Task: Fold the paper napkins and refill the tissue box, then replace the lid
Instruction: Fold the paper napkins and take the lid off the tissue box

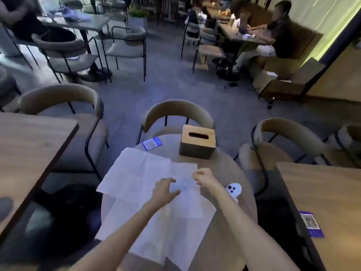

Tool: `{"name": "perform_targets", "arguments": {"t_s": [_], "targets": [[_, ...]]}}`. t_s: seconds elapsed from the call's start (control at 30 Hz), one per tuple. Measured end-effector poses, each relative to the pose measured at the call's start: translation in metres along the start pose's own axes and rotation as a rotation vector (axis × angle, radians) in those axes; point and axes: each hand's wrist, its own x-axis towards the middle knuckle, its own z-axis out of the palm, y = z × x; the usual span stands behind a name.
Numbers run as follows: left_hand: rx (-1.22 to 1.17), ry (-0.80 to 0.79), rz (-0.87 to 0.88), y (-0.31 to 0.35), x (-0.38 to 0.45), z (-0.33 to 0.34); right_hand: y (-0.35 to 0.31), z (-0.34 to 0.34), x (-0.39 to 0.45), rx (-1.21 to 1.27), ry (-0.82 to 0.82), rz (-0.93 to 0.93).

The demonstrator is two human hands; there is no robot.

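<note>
Several white paper napkins [136,177] lie unfolded and overlapping on a small round table [232,173]. My left hand [164,189] and my right hand [204,178] pinch the two ends of one napkin [183,183], a narrow strip between them near the table's middle. The wooden tissue box [197,142] stands at the far edge of the table, beyond my hands, with its light slotted lid [198,134] on top. Nothing sticks out of the slot.
A white controller [233,189] lies just right of my right wrist. A blue QR card [152,143] sits at the table's far left. Chairs [175,114] ring the table, and wooden tables [29,145] flank both sides. People sit at tables farther back.
</note>
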Motion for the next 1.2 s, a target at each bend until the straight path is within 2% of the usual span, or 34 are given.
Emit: {"name": "perform_targets", "arguments": {"t_s": [0.13, 0.23, 0.4, 0.53, 0.7, 0.87, 1.0, 1.13, 1.2], "targets": [[-0.074, 0.075, -0.116, -0.016, -0.022, 0.021, 0.045, 0.022, 0.002, -0.08, 0.035, 0.115], [-0.105, 0.145, -0.169, -0.016, -0.026, 0.027, 0.049, 0.032, 0.008, -0.077, 0.058, 0.115], [0.021, 0.352, -0.333, -0.004, -0.031, 0.037, 0.028, 0.042, 0.027, -0.164, 0.098, -0.018], [0.076, 0.336, -0.417, 0.005, -0.026, 0.049, 0.002, 0.048, 0.051, -0.274, 0.093, -0.092], [0.043, 0.349, -0.471, 0.005, -0.021, 0.058, -0.019, 0.057, 0.091, -0.46, -0.01, -0.227], [-0.021, 0.374, -0.487, 0.004, -0.018, 0.06, -0.034, 0.069, 0.121, -0.616, -0.094, -0.293], [-0.066, 0.376, -0.497, 0.003, -0.016, 0.059, -0.031, 0.071, 0.136, -0.767, -0.215, -0.21], [-0.261, 0.446, -0.319, 0.009, -0.02, 0.054, -0.039, 0.06, 0.139, -0.701, -0.343, -0.202], [-0.495, 0.33, -0.231, 0.022, -0.02, 0.047, -0.053, 0.049, 0.132, -0.586, -0.39, -0.215]]}}
